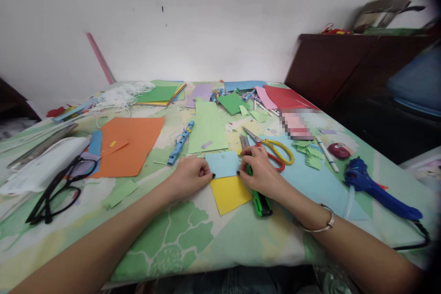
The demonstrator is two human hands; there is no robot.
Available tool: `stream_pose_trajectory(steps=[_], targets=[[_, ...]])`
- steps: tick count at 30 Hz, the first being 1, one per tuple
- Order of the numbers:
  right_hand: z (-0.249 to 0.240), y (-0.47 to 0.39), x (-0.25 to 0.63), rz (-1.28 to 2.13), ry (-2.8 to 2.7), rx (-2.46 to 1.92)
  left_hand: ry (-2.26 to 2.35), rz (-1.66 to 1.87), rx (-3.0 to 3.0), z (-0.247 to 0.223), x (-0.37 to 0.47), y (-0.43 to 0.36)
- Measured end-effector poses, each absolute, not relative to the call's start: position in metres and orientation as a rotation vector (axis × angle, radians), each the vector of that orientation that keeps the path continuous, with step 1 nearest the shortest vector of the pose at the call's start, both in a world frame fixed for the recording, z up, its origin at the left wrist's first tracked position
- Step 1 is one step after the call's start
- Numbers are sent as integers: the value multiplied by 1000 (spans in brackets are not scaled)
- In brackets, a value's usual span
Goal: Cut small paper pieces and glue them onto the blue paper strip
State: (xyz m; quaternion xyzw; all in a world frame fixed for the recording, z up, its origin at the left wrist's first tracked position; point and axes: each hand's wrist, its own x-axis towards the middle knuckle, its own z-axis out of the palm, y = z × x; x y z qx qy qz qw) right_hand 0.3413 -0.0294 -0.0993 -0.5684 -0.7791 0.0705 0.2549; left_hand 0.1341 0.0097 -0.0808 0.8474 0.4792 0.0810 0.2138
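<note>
A small light blue paper [223, 165] is held between my two hands, above a yellow paper [231, 194] on the table. My left hand [193, 174] pinches its left edge, thumb and fingers together. At its right edge, my right hand [258, 167] has its thumb and fingers closed on the paper. A green utility knife [261, 202] lies partly under my right hand. Just beyond that hand are scissors [279, 149] with one red and one yellow handle. A larger light blue sheet [320, 193] lies to the right, partly beneath my right forearm.
An orange sheet [138, 147], black glasses [65, 193] and a blue paper tube [181, 142] lie on the left. Light green paper [208, 124] is ahead. To the right are a blue glue gun [379, 190], a white marker [327, 154] and a dark red object [339, 150].
</note>
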Motion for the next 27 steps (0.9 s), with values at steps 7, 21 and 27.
stream_pose_trajectory(steps=[7,21,27], targets=[[-102,-32,341,-14,-2169,-1445,1211,475,2423,-89,129,7],[-90,-35,342,-46,-2649,-992,692,726,2803,-103,124,5],[-92,-34,344,-57,-2648,-974,689,714,2847,-103,124,4]])
